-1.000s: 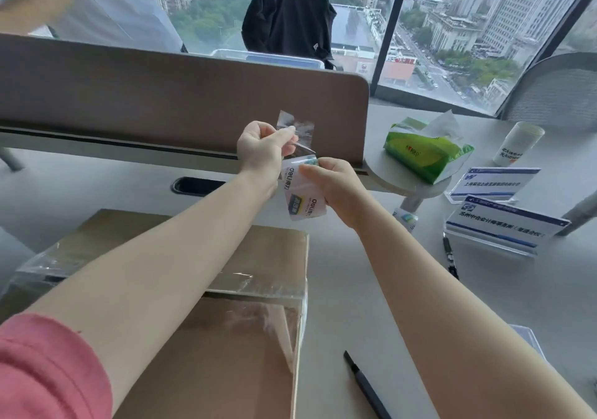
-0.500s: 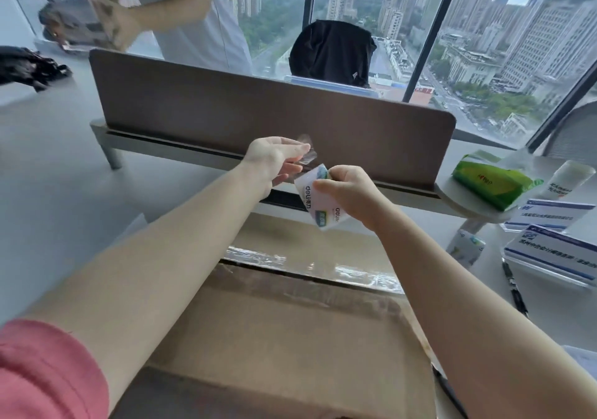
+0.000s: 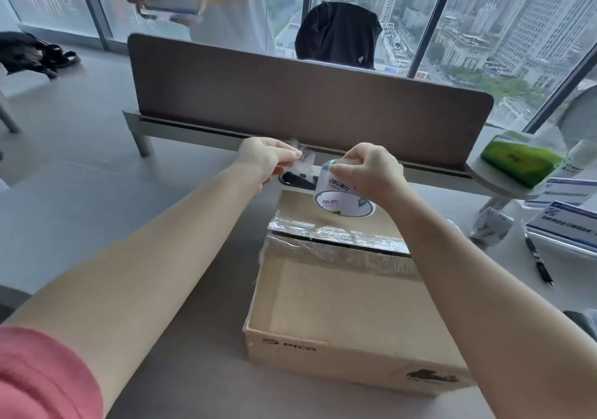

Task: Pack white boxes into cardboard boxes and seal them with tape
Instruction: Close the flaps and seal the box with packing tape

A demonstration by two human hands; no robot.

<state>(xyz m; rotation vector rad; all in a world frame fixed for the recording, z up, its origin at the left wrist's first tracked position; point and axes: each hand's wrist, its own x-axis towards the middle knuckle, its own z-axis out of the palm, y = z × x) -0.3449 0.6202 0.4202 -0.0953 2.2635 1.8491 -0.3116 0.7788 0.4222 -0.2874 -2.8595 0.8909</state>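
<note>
On the near counter: cardboard box (image 3: 339, 315) lies closed, clear tape along its far seam
Counter (image 3: 161, 231): grey, carries the box
Above the box's far end: tape roll (image 3: 339, 194), white label, held up off the box
Right hand (image 3: 371, 171): fingers curled round the roll's top
Left hand (image 3: 263, 160): fingers pinch the loose clear tape end (image 3: 302, 163), just left of the roll
Far right: second tape roll (image 3: 491, 226), pen (image 3: 538, 263), green tissue pack (image 3: 520, 158)
Farthest: brown divider panel (image 3: 307, 105)
</note>
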